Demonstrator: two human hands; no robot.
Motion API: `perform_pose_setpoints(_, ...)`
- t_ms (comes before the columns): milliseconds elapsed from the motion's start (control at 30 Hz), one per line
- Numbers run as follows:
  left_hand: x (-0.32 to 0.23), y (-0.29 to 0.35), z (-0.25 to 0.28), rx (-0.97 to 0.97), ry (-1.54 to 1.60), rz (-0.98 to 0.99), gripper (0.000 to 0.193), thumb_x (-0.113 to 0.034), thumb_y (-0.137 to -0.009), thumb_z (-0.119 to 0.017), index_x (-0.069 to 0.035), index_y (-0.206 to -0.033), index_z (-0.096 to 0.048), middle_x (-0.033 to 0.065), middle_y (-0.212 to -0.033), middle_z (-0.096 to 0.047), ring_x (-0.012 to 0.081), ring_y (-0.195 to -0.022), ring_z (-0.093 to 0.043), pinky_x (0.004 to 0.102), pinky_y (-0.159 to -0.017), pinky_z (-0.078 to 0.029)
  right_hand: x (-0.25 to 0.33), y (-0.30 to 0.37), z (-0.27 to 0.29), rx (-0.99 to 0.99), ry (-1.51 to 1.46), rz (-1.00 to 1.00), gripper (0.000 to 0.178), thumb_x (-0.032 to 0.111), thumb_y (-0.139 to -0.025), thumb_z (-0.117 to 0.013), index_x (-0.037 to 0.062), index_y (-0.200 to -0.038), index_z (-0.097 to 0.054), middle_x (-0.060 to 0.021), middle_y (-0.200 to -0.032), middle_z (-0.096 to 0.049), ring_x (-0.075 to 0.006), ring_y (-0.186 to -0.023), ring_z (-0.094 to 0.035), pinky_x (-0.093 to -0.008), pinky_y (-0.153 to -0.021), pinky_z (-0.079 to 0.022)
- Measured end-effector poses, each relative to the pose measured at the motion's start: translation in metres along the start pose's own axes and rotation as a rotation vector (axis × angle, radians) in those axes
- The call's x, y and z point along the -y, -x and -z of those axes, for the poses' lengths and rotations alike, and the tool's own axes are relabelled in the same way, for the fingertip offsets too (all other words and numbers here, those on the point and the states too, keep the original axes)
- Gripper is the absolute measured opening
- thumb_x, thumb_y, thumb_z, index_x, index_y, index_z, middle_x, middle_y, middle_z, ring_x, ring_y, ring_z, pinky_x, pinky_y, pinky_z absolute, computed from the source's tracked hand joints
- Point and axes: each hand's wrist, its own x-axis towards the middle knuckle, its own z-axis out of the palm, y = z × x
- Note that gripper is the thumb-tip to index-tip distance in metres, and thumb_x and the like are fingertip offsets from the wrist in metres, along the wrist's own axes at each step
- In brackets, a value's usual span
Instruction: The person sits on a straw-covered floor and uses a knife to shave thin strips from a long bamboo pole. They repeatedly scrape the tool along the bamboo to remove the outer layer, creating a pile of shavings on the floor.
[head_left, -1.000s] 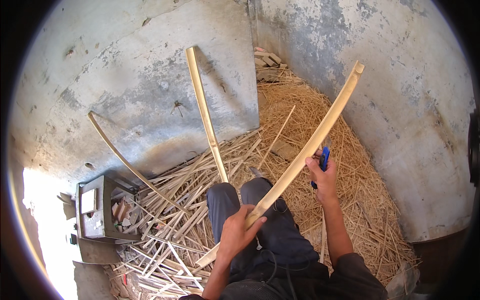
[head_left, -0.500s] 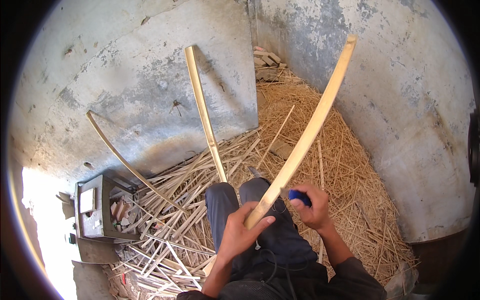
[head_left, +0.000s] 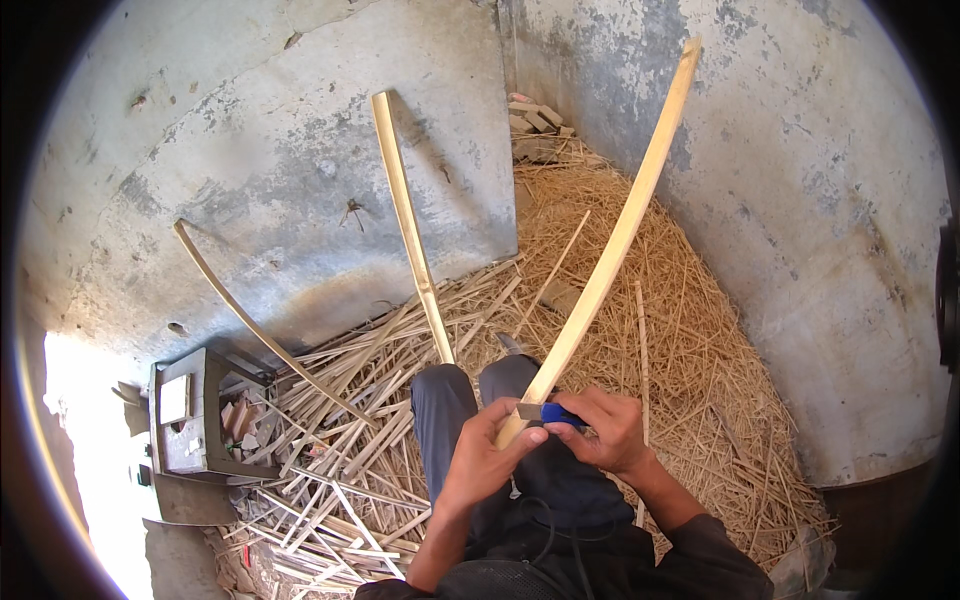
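Observation:
A long, pale bamboo strip (head_left: 610,255) slants from my lap up toward the far right. My left hand (head_left: 478,458) grips its lower end, thumb on one face and fingers round the edge. In my right hand (head_left: 607,430) is a knife (head_left: 562,416) with a blue handle. Its short, dark, flat blade lies across the strip just above my left thumb. The strip's bottom end is partly covered by my left hand. My legs (head_left: 445,400) in dark trousers lie beneath both hands.
Another bamboo strip (head_left: 408,225) leans on the peeling wall (head_left: 270,130), with a thinner bent one (head_left: 250,325) to its left. Split strips (head_left: 350,400) and shavings (head_left: 720,370) cover the floor. A dark open-fronted box (head_left: 208,440) holds broken pieces. Bricks (head_left: 540,120) are piled in the corner.
My right hand has brought the knife down and left, from beside the strip to across its lower end. The strip's top has shifted up and slightly left.

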Motion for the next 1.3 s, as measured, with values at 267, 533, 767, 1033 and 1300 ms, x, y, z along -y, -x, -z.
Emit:
perform_pose_setpoints(267,-0.005,-0.002,-0.004,0.024,0.134,-0.025,0.037,-0.019,-0.097,-0.083,0.000,-0.124,-0.066,-0.0032,-0.097,-0.070,0.0026,-0.086,-0.059,0.0212,-0.072,-0.049,0.010,-0.001,-0.001,0.017,0.024,0.007,0.033,0.036,-0.093,-0.081,0.0097,-0.111,-0.079,-0.0042,-0.078,-0.068,-0.0219,-0.059,-0.065,-0.0347,-0.051,-0.051)
perform_pose_setpoints(533,-0.002,0.000,-0.006,-0.062,-0.112,-0.098,0.026,-0.024,-0.107,-0.071,-0.002,-0.120,-0.066,-0.0061,-0.092,-0.063,0.0017,-0.082,-0.051,0.0205,-0.070,-0.042,0.008,-0.003,0.001,0.034,0.102,0.012,0.031,0.037,-0.092,-0.082,0.0132,-0.111,-0.079,-0.0020,-0.075,-0.065,-0.0205,-0.057,-0.063,-0.0343,-0.049,-0.049)
perform_pose_setpoints(767,0.002,0.003,-0.006,-0.124,-0.225,-0.028,0.025,-0.024,-0.110,-0.067,0.000,-0.116,-0.068,-0.0059,-0.086,-0.059,0.0029,-0.078,-0.047,0.0233,-0.067,-0.040,0.006,-0.007,0.005,0.042,0.143,0.008,0.031,0.039,-0.091,-0.082,0.0143,-0.110,-0.079,-0.0014,-0.073,-0.065,-0.0205,-0.056,-0.063,-0.0344,-0.049,-0.048)
perform_pose_setpoints(1033,-0.007,0.006,-0.009,-0.164,-0.284,-0.077,0.025,-0.024,-0.109,-0.067,0.000,-0.112,-0.068,-0.0047,-0.082,-0.057,0.0042,-0.076,-0.046,0.0255,-0.065,-0.039,0.003,-0.012,0.011,0.065,0.165,0.043,0.033,0.040,-0.090,-0.083,0.0141,-0.110,-0.079,-0.0016,-0.073,-0.064,-0.0206,-0.056,-0.063,-0.0350,-0.049,-0.048)
perform_pose_setpoints(1300,-0.004,0.020,-0.006,-0.192,-0.380,-0.027,0.033,-0.031,-0.106,-0.071,0.001,-0.101,-0.065,0.0080,-0.066,-0.057,0.0119,-0.060,-0.049,0.0337,-0.056,-0.041,-0.019,-0.017,0.018,-0.086,0.161,-0.021,0.030,0.039,-0.090,-0.084,0.0121,-0.102,-0.081,-0.0039,-0.075,-0.070,-0.0216,-0.056,-0.066,-0.0343,-0.051,-0.050)
